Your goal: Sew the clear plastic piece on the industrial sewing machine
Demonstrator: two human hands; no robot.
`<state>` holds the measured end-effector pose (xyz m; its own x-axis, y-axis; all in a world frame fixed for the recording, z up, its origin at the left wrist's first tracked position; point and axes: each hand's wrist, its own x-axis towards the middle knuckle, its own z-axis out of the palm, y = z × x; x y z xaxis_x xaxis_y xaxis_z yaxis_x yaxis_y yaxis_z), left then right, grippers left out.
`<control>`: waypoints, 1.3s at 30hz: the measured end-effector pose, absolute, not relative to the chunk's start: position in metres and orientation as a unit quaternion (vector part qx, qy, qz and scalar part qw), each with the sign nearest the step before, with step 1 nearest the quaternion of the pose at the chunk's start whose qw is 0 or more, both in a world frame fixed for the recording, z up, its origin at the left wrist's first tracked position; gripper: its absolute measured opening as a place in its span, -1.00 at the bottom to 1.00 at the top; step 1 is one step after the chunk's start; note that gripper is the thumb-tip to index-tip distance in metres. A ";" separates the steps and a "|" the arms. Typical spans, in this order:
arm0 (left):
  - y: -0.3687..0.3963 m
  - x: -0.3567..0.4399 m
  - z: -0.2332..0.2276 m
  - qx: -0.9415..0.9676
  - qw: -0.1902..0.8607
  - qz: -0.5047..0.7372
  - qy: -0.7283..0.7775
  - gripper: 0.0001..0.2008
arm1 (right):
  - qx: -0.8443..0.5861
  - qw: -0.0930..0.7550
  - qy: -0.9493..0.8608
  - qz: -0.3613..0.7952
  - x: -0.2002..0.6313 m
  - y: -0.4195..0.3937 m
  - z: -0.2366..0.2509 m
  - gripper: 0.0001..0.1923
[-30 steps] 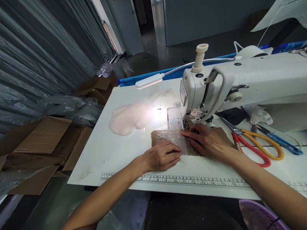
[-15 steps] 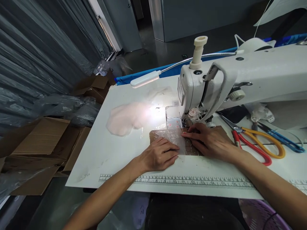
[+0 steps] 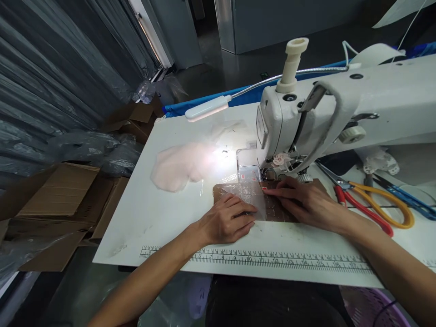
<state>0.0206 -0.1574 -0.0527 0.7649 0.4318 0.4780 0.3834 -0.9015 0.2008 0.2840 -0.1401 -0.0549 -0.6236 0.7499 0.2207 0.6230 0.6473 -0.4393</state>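
A brown patterned piece point(image 3: 275, 210) with a clear plastic sheet point(image 3: 247, 194) over its left part lies flat in front of the needle area of a white sewing machine point(image 3: 340, 109). My left hand point(image 3: 226, 221) presses on the near left edge of the plastic and the brown piece, fingers curled flat. My right hand point(image 3: 306, 202) lies flat on the brown piece, its fingertips holding a small red tag point(image 3: 265, 188) down close to the presser foot point(image 3: 270, 172).
A pale pink fabric piece point(image 3: 179, 165) lies left of the machine under a gooseneck lamp point(image 3: 207, 108). Red and yellow scissors point(image 3: 371, 206) and blue snips point(image 3: 408, 197) lie to the right. A printed ruler point(image 3: 259, 259) runs along the table's near edge. Cardboard boxes point(image 3: 57, 204) stand at left.
Both hands stay pressed on the brown piece. The view has shifted slightly; my right fingertips have edged a little along the piece near the presser foot.
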 end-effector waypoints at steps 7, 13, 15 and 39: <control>-0.157 0.021 -0.054 0.936 0.051 0.278 0.211 -0.95 | -0.388 0.178 -0.898 0.106 0.285 -0.137 -0.061 -0.59; -0.157 0.021 -0.054 0.936 0.055 0.265 0.224 -0.93 | -0.336 0.194 -0.912 0.134 0.283 -0.140 -0.052 -0.61; -0.158 0.021 -0.055 0.936 0.060 0.261 0.227 -0.92 | -0.330 0.187 -0.917 0.120 0.282 -0.142 -0.052 -0.63; -0.089 0.046 -0.038 0.959 -0.084 0.053 0.264 -0.58 | -0.405 0.209 -0.882 0.117 0.276 -0.145 -0.065 -0.63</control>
